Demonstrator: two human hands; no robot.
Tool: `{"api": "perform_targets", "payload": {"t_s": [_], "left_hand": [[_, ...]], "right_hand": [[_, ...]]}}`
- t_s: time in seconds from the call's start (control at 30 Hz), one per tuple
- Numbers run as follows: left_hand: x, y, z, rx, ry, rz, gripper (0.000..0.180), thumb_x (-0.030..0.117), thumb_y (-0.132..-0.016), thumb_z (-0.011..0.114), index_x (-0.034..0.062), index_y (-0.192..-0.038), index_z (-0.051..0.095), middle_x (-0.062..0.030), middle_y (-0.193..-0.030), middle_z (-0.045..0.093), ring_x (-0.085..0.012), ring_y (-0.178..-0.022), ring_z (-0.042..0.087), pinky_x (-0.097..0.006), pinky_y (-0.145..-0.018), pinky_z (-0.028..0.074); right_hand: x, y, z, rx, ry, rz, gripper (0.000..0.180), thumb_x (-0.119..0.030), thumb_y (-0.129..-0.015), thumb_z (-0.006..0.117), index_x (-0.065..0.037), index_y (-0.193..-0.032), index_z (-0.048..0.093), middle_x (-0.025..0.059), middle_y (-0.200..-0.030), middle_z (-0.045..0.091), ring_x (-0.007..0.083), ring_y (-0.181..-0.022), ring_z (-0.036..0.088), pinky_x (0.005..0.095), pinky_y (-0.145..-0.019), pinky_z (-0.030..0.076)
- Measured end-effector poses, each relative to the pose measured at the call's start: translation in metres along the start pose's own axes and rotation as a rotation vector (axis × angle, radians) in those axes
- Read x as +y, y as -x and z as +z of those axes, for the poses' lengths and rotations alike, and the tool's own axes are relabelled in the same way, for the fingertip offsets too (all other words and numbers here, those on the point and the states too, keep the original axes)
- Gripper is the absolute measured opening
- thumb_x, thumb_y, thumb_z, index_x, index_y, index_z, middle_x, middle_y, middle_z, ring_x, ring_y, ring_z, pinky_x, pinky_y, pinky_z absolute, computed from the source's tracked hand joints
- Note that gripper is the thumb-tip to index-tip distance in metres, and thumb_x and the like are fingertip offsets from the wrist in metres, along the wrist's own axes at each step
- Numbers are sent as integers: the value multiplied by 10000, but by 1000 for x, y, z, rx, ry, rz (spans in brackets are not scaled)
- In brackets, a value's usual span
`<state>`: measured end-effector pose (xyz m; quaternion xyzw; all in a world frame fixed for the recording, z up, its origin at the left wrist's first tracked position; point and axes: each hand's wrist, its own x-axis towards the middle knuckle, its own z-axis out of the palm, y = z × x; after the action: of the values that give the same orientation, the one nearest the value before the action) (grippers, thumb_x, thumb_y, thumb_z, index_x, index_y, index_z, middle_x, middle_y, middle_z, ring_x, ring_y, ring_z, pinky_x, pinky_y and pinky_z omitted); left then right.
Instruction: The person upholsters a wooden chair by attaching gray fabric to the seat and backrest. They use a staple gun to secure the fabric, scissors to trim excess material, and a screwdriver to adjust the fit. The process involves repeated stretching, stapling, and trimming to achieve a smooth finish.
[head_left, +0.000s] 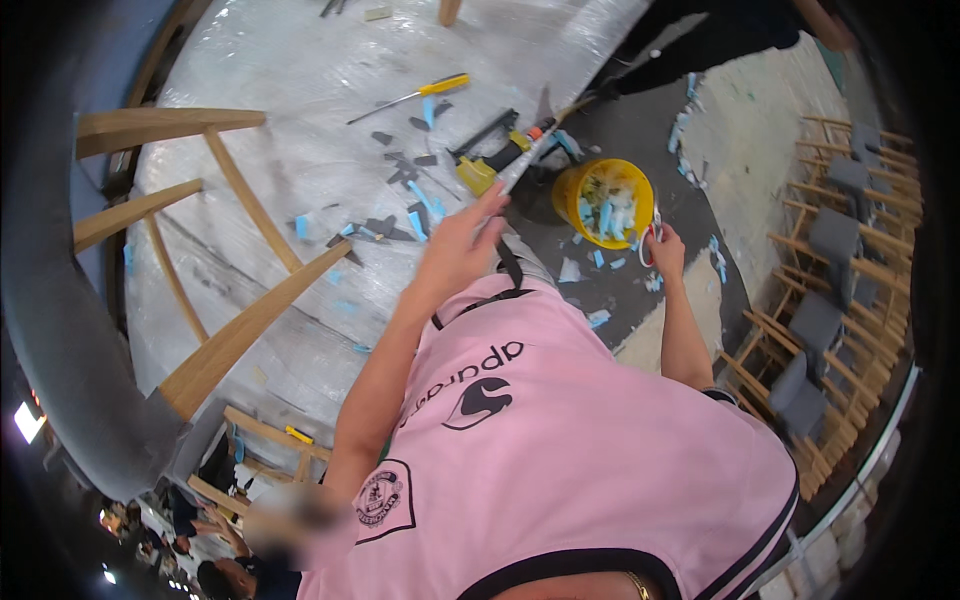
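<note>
My right hand [668,252] grips a pair of scissors [647,246] with white and red handles, blades pointing up beside the yellow bucket [567,196]. Blue, white and grey scraps fill that bucket. With fingers stretched out, my left hand [464,240] is over the edge of the plastic-wrapped table [290,60] and seems to hold nothing. Close to its fingertips lies a yellow and black staple gun [477,172] with an orange-red fitting at its end. Small grey and blue offcuts [405,170] are scattered around it. A screwdriver [420,95] with a yellow handle lies farther off.
At the left, a grey upholstered chair [85,380] shows its wooden legs [250,330] over the table. Stacks of grey chairs [830,260] line the right. Scraps [570,270] litter the floor near the bucket. A person in dark clothing [700,45] stands beyond the table; others are at lower left.
</note>
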<state>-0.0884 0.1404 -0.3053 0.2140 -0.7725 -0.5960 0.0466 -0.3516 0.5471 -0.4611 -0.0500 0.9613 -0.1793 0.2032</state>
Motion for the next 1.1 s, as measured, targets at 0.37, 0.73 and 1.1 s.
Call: {"api": "perform_targets", "payload": {"t_s": [0.37,0.73,1.1], "left_hand": [[184,155,-236,1474,-1480,528,263,152,-1017,624,-50,-1185,636,-239,-1273,655,-371,-1152,665,-502,-1050,520],[170,196,-256,1516,-1633,272,263,214,-1008,603,-39,-1048,665,-254,-1237,686,-370,-1152,649,-508,-1072,462],[176,285,-325,1388,-1194,117,299,186,-935,667,89,-1217,679,-134,-1457,588,-284,-1368,523,-440,-1169,347]], "right_hand": [[-376,71,264,-804,-71,-1145,430,-232,-859,696,-90,-1264,679,182,-1165,720,381,-1059,689,457,-894,556],[-438,-140,256,-253,279,-1095,451,-237,-843,723,-115,-1272,654,167,-1203,680,380,-1136,644,504,-951,527],[-403,-170,251,-784,124,-897,395,-331,-1003,648,-46,-1275,634,108,-1051,699,208,-896,671,379,-799,544]]}}
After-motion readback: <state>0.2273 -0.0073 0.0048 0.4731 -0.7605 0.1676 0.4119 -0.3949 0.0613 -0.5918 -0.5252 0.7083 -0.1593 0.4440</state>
